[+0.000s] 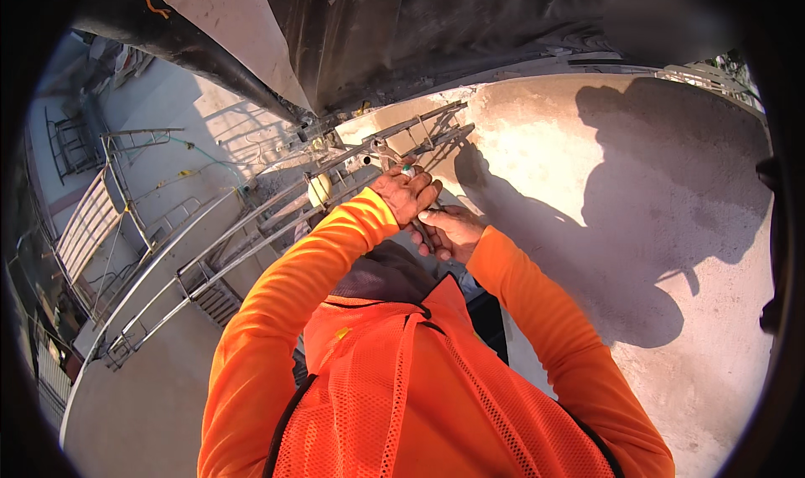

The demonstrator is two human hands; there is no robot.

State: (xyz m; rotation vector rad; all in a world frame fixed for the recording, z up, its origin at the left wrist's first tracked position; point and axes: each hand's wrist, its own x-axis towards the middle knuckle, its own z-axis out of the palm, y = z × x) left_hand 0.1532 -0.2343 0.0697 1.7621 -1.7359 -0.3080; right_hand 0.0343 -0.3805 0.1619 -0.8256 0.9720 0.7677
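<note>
Both my hands meet over a long cage of steel bars (pixel 243 243), whose rods are joined by bent cross-ties. My left hand (pixel 406 194) is closed, its knuckles up, beside the cage's upper part. A small green-and-white piece (pixel 408 171) shows at its far side; I cannot tell whether the hand holds it. My right hand (pixel 453 231) curls in from the right, thumb and fingers closed round a thin, dark grey metal handle (pixel 424 229) that runs up under the left hand. What the left hand grips is hidden. A pale yellow rounded object (pixel 319 190) sits against the bars.
A curved pale concrete surface (pixel 537 142) lies at the right, crossed by my shadow. Dark sheeting (pixel 436 33) hangs along the far side, with a black pipe (pixel 210 54) slanting at its left. Lower at the left stand a slatted metal frame (pixel 88 226) and a curved edge (pixel 151 268).
</note>
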